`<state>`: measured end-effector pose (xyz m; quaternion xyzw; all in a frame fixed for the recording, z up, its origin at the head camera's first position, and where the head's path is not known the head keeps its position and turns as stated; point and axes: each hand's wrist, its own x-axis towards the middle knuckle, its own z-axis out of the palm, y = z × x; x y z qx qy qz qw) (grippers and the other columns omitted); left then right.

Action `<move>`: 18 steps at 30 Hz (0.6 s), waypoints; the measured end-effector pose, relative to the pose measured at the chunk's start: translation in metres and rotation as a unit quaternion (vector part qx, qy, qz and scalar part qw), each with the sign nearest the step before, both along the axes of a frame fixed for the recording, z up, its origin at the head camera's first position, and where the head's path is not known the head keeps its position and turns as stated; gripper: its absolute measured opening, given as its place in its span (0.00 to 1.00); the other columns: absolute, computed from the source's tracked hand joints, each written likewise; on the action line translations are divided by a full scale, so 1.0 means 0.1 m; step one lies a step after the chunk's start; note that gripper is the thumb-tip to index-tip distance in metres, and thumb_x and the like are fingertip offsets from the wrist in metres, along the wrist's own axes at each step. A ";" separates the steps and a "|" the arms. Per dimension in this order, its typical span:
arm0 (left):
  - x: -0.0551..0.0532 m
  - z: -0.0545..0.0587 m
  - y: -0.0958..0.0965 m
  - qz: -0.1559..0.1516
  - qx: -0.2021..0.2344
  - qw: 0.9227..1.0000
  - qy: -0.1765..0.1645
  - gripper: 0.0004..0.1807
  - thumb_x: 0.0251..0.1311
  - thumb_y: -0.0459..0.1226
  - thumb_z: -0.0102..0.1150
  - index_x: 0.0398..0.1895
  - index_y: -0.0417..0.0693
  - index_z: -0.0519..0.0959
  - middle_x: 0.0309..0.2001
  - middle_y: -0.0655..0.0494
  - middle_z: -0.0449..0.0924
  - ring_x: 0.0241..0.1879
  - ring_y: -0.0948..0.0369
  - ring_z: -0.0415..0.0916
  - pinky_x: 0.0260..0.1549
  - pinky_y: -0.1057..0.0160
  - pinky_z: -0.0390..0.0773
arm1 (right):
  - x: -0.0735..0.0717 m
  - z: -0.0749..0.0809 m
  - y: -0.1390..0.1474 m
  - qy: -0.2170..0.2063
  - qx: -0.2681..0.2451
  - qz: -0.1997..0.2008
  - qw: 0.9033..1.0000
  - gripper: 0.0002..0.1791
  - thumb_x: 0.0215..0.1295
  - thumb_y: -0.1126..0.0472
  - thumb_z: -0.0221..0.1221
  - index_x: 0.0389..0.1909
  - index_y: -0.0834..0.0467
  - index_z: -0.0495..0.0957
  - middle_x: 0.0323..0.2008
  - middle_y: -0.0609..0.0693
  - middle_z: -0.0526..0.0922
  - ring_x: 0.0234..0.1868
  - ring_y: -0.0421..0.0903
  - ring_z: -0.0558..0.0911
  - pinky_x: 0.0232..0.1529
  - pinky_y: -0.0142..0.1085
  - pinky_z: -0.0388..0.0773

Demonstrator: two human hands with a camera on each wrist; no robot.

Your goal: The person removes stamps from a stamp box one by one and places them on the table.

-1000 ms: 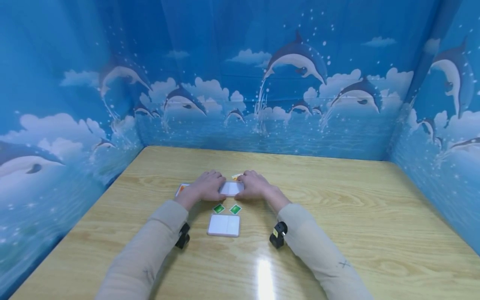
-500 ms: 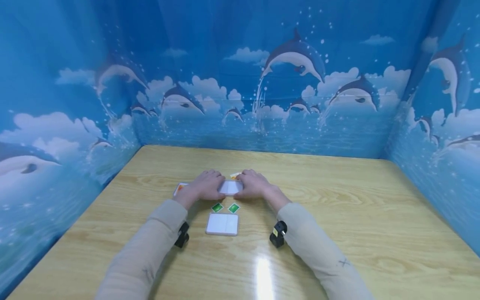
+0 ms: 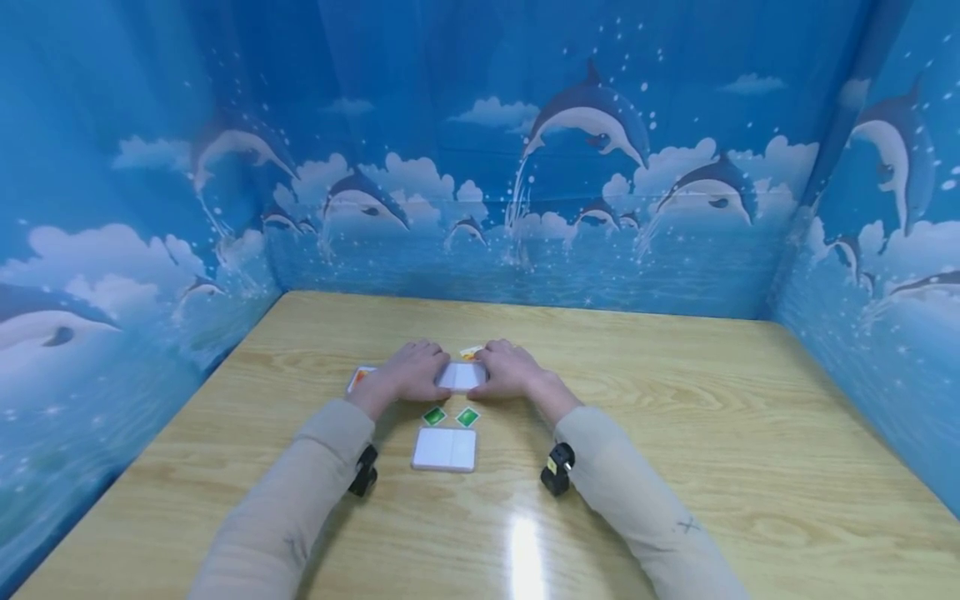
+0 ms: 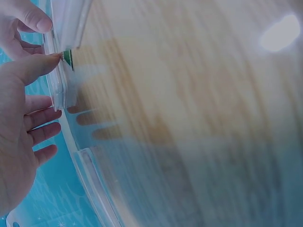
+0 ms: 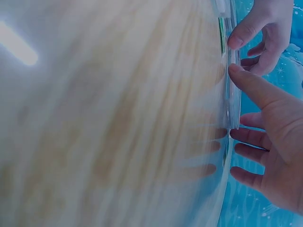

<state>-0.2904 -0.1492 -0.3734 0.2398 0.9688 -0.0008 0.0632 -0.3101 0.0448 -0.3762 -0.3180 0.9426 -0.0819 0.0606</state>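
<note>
At the middle of the table, my left hand (image 3: 415, 371) and right hand (image 3: 510, 369) grip opposite ends of a flat clear-edged plastic case (image 3: 462, 377) with a white face. In the left wrist view the thumb lies along the near edge of the case (image 4: 57, 87), the fingers beyond it. The right wrist view has that thumb at the near edge of the case (image 5: 234, 101) too, with the fingers spread low behind. Just in front lie two small green picture cards (image 3: 434, 416), side by side and turned cornerwise. Nearer me is a second white-faced case (image 3: 444, 449).
Partly behind my left hand lies another clear case with an orange picture (image 3: 360, 377). A small orange-and-white card (image 3: 470, 353) shows beyond the held case. The wooden table (image 3: 675, 433) is bounded by blue dolphin-print curtains (image 3: 480, 167) at the back and sides.
</note>
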 end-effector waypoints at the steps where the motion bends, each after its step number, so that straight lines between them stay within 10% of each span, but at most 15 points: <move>1: 0.00 -0.01 0.00 0.001 0.000 1.000 0.000 0.36 0.56 0.56 0.54 0.61 0.41 0.67 0.58 0.45 0.67 0.58 0.51 0.63 0.60 0.50 0.59 | 0.00 0.00 0.00 0.000 0.001 0.000 1.000 0.37 0.52 0.39 0.62 0.59 0.56 0.71 0.53 0.52 0.72 0.49 0.46 0.71 0.48 0.39 0.69; 18: -0.01 -0.01 0.00 0.001 -0.008 1.000 0.002 0.36 0.57 0.58 0.52 0.61 0.42 0.67 0.59 0.46 0.67 0.59 0.51 0.62 0.61 0.51 0.57 | -0.05 0.00 0.00 0.013 0.020 0.006 1.000 0.37 0.49 0.37 0.64 0.55 0.57 0.73 0.48 0.51 0.74 0.44 0.45 0.71 0.42 0.36 0.70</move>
